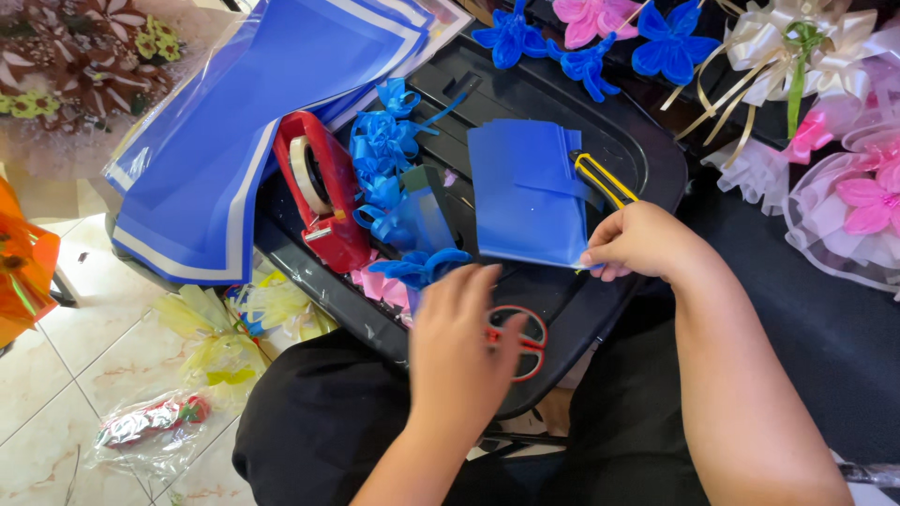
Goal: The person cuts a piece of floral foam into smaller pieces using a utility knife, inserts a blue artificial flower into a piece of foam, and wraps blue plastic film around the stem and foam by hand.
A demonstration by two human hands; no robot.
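1. Two hands work over a black tray [647, 159] on the person's lap; the left hand [464, 351] reaches down onto red scissors [525, 342] at the tray's near edge, and the right hand [637, 244] pins a blue sheet [525, 192] further up the tray.
2. Judging from this, the step is picking up the scissors while the sheet is kept in place. To do it well, the fingers should find the two loops cleanly before lifting, with the blades pointed away from the lap.
3. The right hand should keep its light pinch on the sheet's near right corner, so the folded piece does not slide or spring open.
4. Left fingers: loosely spread and blurred, lying over the scissors' handles. Whether they have gripped them I cannot tell.
5. Right fingers: nearly closed, thumb and fingertips nipping the sheet's corner.
6. A yellow knife [605, 180] lies just beside the sheet's right edge, partly under it, close to the right hand.
7. Left of the sheet sit blue ribbon bows [384, 141] and a red tape dispenser [319, 187]; larger blue wrap [244, 122] hangs over the tray's far left corner.
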